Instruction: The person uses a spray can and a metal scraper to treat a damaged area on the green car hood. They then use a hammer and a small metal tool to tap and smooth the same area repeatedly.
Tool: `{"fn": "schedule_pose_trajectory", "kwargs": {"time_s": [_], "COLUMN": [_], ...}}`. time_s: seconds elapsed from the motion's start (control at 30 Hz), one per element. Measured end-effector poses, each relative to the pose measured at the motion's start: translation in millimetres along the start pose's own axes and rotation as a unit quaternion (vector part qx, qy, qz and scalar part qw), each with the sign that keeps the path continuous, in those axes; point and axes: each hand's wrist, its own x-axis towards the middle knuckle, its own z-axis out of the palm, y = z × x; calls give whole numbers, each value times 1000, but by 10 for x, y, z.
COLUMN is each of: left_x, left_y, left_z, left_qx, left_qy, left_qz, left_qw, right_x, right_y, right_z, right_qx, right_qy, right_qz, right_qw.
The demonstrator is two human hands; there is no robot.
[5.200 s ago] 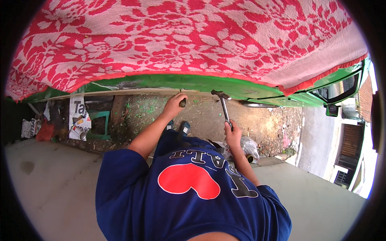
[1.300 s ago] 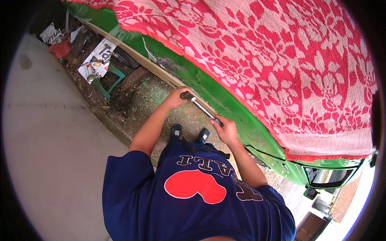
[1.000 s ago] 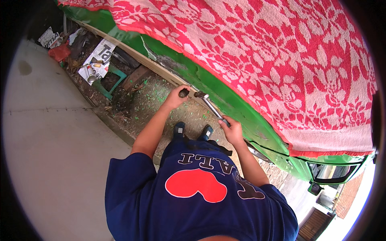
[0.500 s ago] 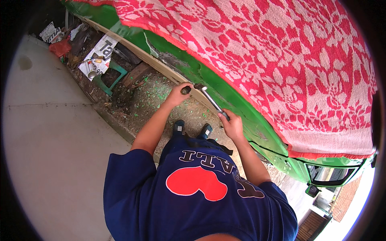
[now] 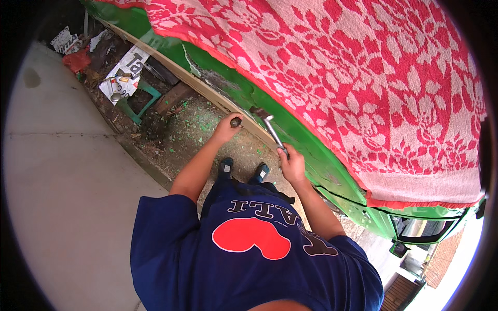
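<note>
My left hand (image 5: 226,129) is closed around a tool with a dark, rounded handle end (image 5: 236,122); the rest of it is hidden, so I cannot tell its kind. To its right, my right hand (image 5: 293,164) grips the lower handle of a hammer (image 5: 276,133) with a shiny metal shaft. The hammer's head points up and away, a short gap from my left hand. Both hands are beside the green vehicle body (image 5: 298,137), whose side has scraped grey patches. A long beige strip (image 5: 207,93) runs along its lower edge.
A red and pink floral blanket (image 5: 363,93) covers much of the vehicle. At the left, a green stool (image 5: 142,106) stands near a printed sheet (image 5: 129,65) bearing a can (image 5: 114,97). Green flakes lie on the ground (image 5: 199,122). A side mirror (image 5: 399,249) sticks out lower right.
The hammer head has moved slightly right, farther from my left hand. My left hand has shifted a little down and left with its tool; both grips stay the same.
</note>
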Motion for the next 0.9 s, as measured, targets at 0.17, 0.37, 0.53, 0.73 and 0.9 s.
{"fn": "schedule_pose_trajectory", "kwargs": {"time_s": [0.17,0.37,0.53,0.73,0.9], "left_x": [-109,-238,-450,-732,-1017], "left_y": [112,335,553,825,981], "left_z": [91,149,218,423,582], "left_qx": [16,-12,17,37,97], "left_qy": [74,118,176,255,279], "left_qz": [41,1,-4,-11,-32], "left_qw": [996,993,984,966,955], "right_x": [-11,69,84,59,70], "right_y": [149,318,460,560,748], "right_z": [-119,-209,-283,-398,-324], "right_qx": [104,136,164,211,242], "right_qy": [16,-2,-45,-118,-156], "right_qz": [78,43,3,-5,-29], "right_qw": [991,990,985,970,957]}}
